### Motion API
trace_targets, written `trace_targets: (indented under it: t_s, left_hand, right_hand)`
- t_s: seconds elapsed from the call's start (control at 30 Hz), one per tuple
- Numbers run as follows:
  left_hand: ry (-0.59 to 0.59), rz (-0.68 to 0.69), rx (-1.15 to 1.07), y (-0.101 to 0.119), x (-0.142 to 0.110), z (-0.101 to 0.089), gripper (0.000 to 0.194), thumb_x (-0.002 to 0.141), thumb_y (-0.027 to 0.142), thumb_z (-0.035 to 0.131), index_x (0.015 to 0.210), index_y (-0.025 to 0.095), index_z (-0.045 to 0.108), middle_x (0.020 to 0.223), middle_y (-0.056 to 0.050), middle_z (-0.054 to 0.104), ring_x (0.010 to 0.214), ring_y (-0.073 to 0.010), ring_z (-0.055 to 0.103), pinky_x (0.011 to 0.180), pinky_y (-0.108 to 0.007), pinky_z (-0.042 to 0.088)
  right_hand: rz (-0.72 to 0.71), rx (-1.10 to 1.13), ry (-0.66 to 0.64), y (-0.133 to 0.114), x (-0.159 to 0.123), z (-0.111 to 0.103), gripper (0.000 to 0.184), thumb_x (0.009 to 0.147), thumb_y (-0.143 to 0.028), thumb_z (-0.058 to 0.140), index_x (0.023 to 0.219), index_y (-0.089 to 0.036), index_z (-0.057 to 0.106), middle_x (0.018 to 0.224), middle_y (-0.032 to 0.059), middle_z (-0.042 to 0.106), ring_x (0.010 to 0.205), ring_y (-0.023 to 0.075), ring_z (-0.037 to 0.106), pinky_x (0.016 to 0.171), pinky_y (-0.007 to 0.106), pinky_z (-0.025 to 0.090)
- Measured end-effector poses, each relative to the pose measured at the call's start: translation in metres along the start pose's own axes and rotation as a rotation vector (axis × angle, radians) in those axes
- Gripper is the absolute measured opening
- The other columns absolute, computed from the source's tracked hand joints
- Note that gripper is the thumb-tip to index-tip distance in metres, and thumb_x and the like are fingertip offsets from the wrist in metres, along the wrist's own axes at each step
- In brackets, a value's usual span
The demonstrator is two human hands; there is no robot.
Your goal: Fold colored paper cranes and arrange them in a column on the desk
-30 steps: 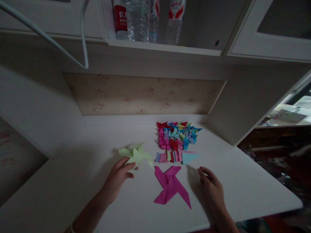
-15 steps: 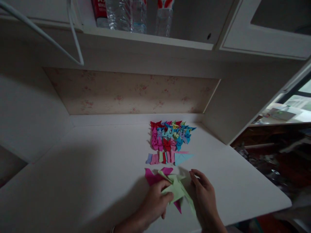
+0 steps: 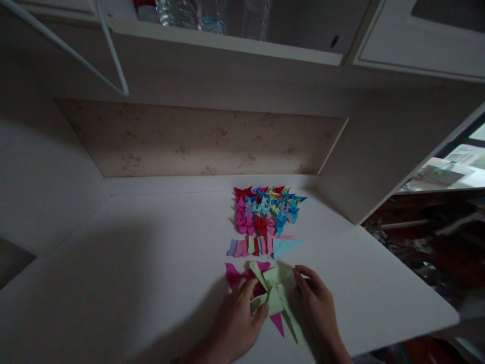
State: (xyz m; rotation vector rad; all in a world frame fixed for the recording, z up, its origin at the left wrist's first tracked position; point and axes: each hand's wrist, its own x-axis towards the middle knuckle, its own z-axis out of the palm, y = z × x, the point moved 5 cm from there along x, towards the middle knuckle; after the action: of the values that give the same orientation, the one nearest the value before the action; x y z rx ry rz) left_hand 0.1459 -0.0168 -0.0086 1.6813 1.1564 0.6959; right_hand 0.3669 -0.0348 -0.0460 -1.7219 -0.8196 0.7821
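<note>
A light green folded-paper origami piece (image 3: 276, 301) is spread between my hands, its narrow arms pointing up and down and a wider flap reaching right. My left hand (image 3: 237, 318) grips its left side between thumb and fingers. At the tip of the right flap, my right hand (image 3: 316, 298) is closed in a pinch. Below the green piece lies a magenta folded paper (image 3: 233, 275), partly covered, with one pointed end showing below.
Several small folded strips (image 3: 242, 247) and a light blue folded triangle (image 3: 286, 247) lie beyond my hands. Behind them are rows of colourful origami pieces (image 3: 261, 207). A shelf with plastic bottles (image 3: 214, 20) overhangs the white desk (image 3: 170, 253); a white cable (image 3: 76, 58) hangs at upper left.
The green paper has opened out flatter, with its right flap now spread toward my right hand. My left fingers have shifted along its left side. The view has tipped slightly downward.
</note>
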Motion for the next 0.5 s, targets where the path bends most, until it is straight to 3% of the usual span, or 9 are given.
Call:
trace_targets:
  t_s: [0.23,0.3,0.4,0.5]
  left_hand:
    - [-0.019,0.089,0.098,0.008,-0.01,-0.018,0.026,0.085,0.031,0.055,0.109,0.032,0.066,0.112,-0.007,0.061,0.094,-0.0232,0.061,0.085,-0.031,0.043]
    - [0.013,0.103,0.107,0.006,-0.012,-0.034,0.022,0.086,0.031,0.053,0.103,0.031,0.067,0.107,-0.006,0.063,0.09,-0.0223,0.061,0.079,-0.029,0.044]
    - [0.065,0.068,0.09,-0.006,-0.013,-0.068,0.019,0.088,0.035,0.05,0.087,0.027,0.067,0.083,-0.004,0.065,0.073,-0.02,0.059,0.066,-0.027,0.042]
    - [0.137,-0.018,0.029,-0.029,-0.011,-0.104,0.023,0.087,0.042,0.052,0.077,0.023,0.061,0.062,0.002,0.053,0.059,-0.0165,0.05,0.057,-0.026,0.035]
  right_hand:
    - [-0.037,0.001,0.03,-0.001,0.003,0.0,0.051,0.073,-0.06,0.062,0.103,-0.018,0.066,0.066,-0.0001,0.063,0.057,0.0165,0.051,0.052,0.026,0.039]
    - [-0.051,0.005,0.069,-0.004,0.002,-0.004,0.051,0.072,-0.059,0.063,0.101,-0.017,0.066,0.066,0.0009,0.064,0.056,0.0169,0.053,0.051,0.026,0.04]
    - [-0.105,-0.034,0.135,-0.015,-0.01,-0.007,0.047,0.072,-0.057,0.063,0.098,-0.018,0.067,0.067,0.0024,0.065,0.057,0.0181,0.054,0.051,0.027,0.041]
    - [-0.217,0.004,0.099,-0.037,-0.039,0.01,0.038,0.075,-0.053,0.064,0.095,-0.02,0.066,0.078,0.0051,0.068,0.064,0.0193,0.057,0.056,0.027,0.045]
